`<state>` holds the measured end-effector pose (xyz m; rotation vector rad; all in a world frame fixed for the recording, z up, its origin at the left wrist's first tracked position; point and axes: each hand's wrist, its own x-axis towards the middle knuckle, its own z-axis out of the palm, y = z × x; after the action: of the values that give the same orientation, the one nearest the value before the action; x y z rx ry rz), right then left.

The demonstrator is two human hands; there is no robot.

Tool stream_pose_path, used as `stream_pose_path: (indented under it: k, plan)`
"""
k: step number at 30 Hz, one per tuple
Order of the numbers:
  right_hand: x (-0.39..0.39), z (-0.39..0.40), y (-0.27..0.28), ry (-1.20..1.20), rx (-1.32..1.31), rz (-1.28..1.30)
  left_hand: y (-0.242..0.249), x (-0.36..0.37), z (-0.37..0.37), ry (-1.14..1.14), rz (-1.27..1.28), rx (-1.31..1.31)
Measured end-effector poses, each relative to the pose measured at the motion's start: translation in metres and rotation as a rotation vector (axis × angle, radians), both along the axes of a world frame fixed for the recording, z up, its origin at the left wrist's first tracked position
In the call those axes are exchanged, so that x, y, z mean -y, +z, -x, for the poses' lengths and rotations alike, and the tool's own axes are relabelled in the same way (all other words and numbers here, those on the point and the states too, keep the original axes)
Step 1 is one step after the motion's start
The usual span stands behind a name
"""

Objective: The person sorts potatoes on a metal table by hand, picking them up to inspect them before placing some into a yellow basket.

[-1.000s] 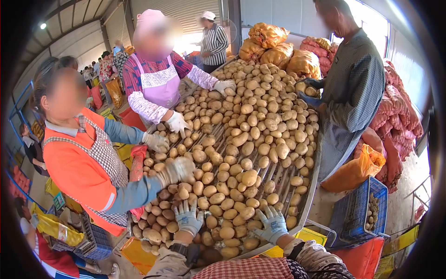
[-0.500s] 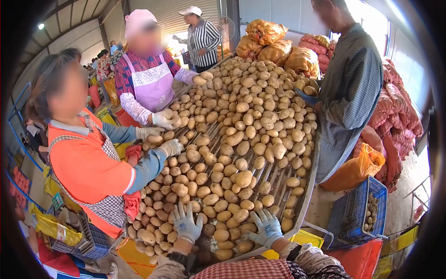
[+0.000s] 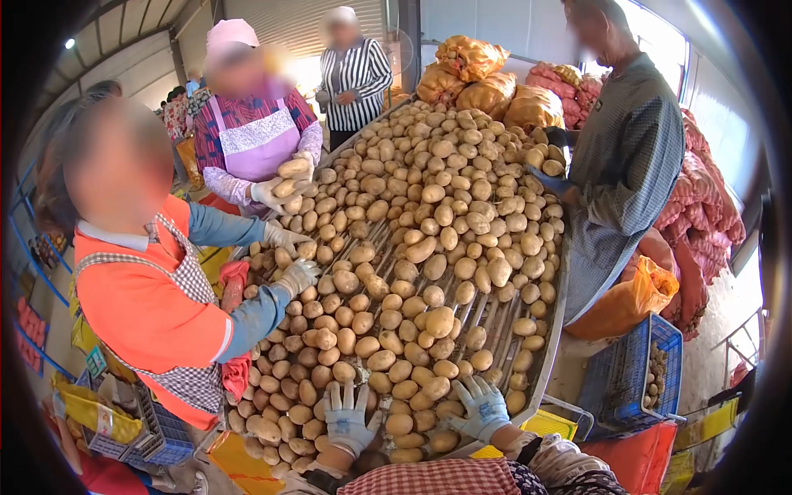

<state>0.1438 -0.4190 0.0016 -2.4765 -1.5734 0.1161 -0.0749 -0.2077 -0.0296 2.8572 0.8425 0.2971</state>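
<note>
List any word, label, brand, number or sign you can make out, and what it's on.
No text is legible.
Left hand, faint blue glove print: too blurred.
Right hand, blue glove print: too blurred.
Yellow sack, pale marking: too small.
Green tag: too small.

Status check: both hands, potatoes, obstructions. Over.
Left hand, right hand open, fingers spread on potatoes. Pile covers most of slatted table. Co-worker's gloved hand beyond left hand.

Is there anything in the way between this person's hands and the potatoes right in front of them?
Nothing visible blocks them: the left hand and right hand lie spread over the potatoes, with only gloves between. The nearest co-worker's hands are off to the left.
</note>
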Motion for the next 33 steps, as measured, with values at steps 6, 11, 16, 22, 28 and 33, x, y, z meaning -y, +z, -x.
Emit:
stream_pose_path:
  k: [6,11,16,22,28,33]
  plan:
    - [-0.001,-0.001,-0.003,0.015,0.037,0.012,-0.007,-0.035,-0.017,0.065,-0.072,0.068]
    - [-0.004,0.003,0.001,0.063,0.03,0.004,-0.005,-0.092,-0.064,0.297,-0.136,0.111]
    - [-0.014,0.006,0.0,0.098,-0.047,-0.04,-0.012,-0.098,-0.06,0.281,-0.028,0.11]
    - [-0.041,0.009,-0.008,0.151,-0.029,-0.081,-0.011,-0.033,-0.007,0.003,-0.02,-0.003]
    - [-0.064,0.016,0.002,0.15,0.071,0.12,-0.016,-0.073,-0.028,0.177,-0.101,0.025]
    - [-0.04,-0.009,0.008,0.097,-0.021,-0.206,0.001,-0.088,-0.045,0.3,-0.044,-0.071]
